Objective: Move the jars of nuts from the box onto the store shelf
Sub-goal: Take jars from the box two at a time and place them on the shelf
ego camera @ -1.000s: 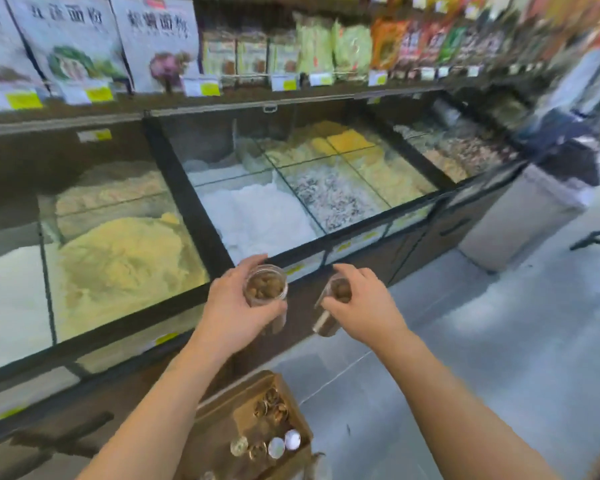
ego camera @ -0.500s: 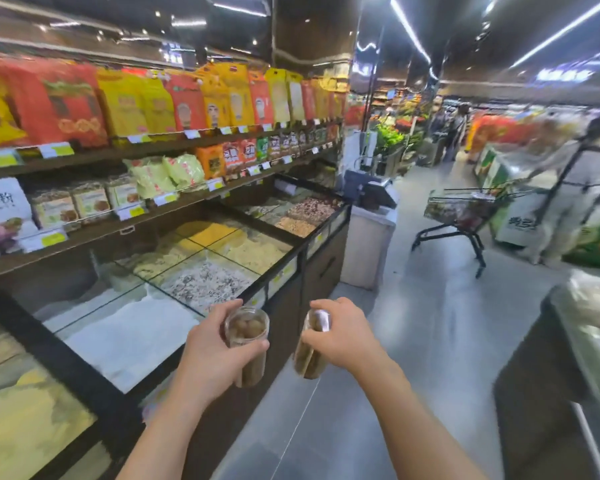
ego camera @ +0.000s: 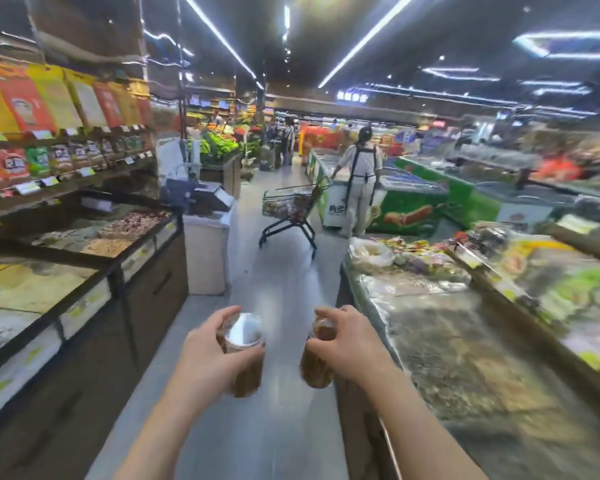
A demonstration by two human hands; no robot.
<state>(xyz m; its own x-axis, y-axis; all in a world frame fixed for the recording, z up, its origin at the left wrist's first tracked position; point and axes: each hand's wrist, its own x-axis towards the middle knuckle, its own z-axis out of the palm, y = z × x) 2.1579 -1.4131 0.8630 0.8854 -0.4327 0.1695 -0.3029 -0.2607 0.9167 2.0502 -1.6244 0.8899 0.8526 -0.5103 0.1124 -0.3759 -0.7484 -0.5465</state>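
Mid-transfer — left hand (ego camera: 208,355) grasps one jar of nuts (ego camera: 244,355), right hand (ego camera: 349,344) another jar (ego camera: 317,362), both carried above the aisle floor (ego camera: 278,292); neither is shelved yet — placement remains, judging by this view.

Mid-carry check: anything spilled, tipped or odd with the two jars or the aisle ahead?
Nothing spilled. The left hand grips the left jar and the right hand grips the right jar; both look intact. A shopping cart stands in the aisle ahead.
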